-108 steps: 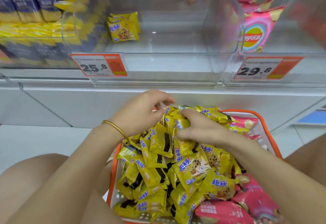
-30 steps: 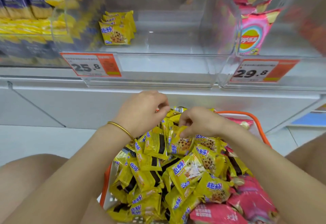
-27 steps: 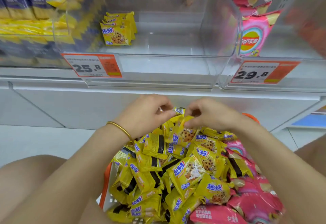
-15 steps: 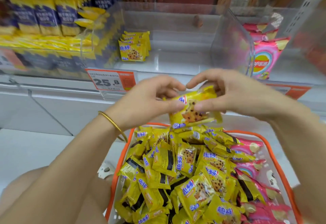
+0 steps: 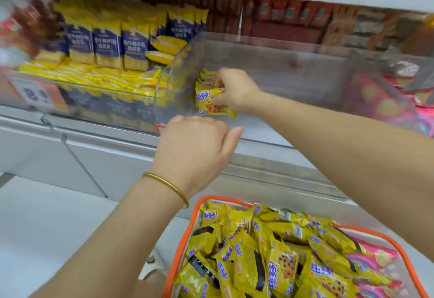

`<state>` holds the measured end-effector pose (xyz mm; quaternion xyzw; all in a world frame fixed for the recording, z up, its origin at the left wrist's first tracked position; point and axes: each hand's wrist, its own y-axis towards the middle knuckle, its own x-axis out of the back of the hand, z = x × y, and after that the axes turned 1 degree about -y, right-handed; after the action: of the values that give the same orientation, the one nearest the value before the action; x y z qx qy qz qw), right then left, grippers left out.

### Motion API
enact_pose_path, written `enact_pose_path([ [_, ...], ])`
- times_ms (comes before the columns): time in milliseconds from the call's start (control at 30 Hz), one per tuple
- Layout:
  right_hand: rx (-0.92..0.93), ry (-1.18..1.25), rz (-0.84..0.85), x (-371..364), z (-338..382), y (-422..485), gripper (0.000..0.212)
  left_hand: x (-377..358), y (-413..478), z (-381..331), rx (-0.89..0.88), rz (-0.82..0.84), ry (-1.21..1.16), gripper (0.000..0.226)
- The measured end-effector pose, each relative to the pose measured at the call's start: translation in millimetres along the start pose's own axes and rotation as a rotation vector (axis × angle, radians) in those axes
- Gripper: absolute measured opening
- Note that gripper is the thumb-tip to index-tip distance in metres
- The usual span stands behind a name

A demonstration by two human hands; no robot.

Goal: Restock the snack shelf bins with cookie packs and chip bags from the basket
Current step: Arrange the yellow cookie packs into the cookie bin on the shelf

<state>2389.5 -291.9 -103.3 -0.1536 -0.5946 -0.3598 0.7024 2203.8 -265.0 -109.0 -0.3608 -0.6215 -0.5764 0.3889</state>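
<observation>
Orange-rimmed basket (image 5: 218,198) heaped with crinkly yellow cookie packs (image 5: 270,257), glossy pink chip bags (image 5: 373,257) on its right. Then the left grip (image 5: 195,152), gold bangle (image 5: 168,186) at the wrist, loosely curled, holding nothing. Further in, the right grip (image 5: 234,91) pinches one flat pack (image 5: 209,102) inside the clear plastic bin (image 5: 293,74), against a small stack (image 5: 206,77).

Bare forearms; thin gold bangle (image 5: 167,186) on left wrist.
</observation>
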Motion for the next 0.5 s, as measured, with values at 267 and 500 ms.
enact_pose_path([
  [267,0.091,-0.179,0.001,-14.3,-0.3,10.1,0.04,-6.7,0.2,0.7,0.034,-0.047,-0.046,0.049],
  [500,0.072,-0.192,-0.042,-11.9,-5.9,10.4,0.045,-12.0,0.2,4.4,0.029,-0.109,-0.059,0.042],
])
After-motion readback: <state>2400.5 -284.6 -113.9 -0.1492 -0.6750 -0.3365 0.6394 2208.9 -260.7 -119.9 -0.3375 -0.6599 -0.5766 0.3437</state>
